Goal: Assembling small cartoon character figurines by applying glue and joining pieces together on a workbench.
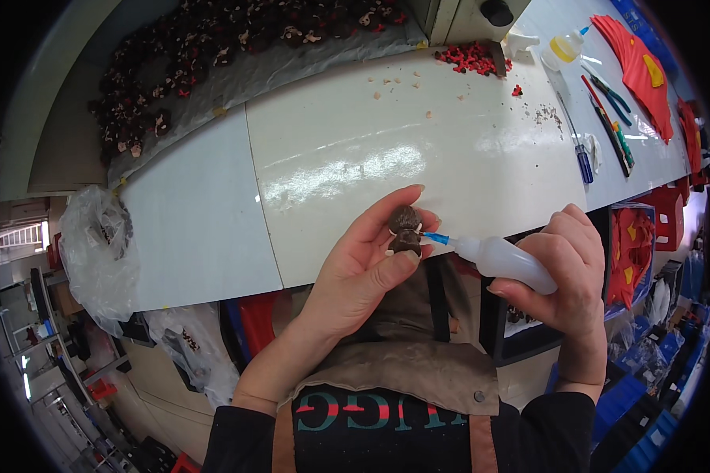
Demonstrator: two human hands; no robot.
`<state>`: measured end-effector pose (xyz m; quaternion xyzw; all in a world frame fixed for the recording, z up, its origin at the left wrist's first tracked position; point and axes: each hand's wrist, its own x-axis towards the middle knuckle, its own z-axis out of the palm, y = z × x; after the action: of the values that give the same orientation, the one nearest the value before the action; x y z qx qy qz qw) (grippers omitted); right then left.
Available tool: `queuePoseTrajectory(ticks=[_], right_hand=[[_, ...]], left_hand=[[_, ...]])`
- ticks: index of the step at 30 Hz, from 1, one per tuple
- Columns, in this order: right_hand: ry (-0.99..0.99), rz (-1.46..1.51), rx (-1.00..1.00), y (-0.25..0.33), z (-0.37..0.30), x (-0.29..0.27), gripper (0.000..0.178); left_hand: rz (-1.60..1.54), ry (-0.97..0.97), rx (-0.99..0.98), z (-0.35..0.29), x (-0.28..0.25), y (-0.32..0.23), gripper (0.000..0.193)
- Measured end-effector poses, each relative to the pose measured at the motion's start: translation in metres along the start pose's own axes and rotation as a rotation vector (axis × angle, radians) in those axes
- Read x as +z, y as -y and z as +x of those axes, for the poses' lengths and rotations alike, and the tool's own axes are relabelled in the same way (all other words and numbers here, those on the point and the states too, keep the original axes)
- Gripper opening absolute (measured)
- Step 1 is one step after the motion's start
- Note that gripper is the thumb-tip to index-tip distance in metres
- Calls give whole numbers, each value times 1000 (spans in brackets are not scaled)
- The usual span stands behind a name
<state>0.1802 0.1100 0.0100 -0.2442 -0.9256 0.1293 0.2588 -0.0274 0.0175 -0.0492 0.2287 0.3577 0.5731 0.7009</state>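
Between the thumb and fingers of my left hand [364,264] is a small dark brown figurine [405,229] with pale bits at its sides. My right hand [564,268] is wrapped round a white squeeze bottle [506,262], tipped sideways so that it points left. Its blue needle tip [436,237] reaches the figurine's middle, close to my left fingertips. Whether the tip touches the figurine or any liquid comes out is too small to tell. Both hands are above the near edge of the white table [331,173].
Many dark brown, red and pale small parts [237,35] lie on a grey sheet at the back left. A heap of red pieces [472,58] sits at the back. Pliers [610,93], a blue-handled screwdriver [583,162] and a yellow-banded bottle [565,49] lie or stand at right.
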Motion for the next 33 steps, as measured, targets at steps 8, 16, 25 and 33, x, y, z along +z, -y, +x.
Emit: queuePoseTrajectory(ticks=[8, 16, 25, 33], right_hand=[[-41, 74, 1, 1, -24, 14, 41], [-119, 128, 104, 5, -47, 29, 43], [-409, 587, 640, -74, -90, -34, 32], [-562, 390, 689, -196, -77, -61, 27]], left_hand=[[168, 78, 37, -12, -4, -3, 62], [722, 166, 220, -12, -7, -13, 60], [496, -21, 92, 18, 60, -16, 43], [444, -9, -56, 15, 90, -14, 41]])
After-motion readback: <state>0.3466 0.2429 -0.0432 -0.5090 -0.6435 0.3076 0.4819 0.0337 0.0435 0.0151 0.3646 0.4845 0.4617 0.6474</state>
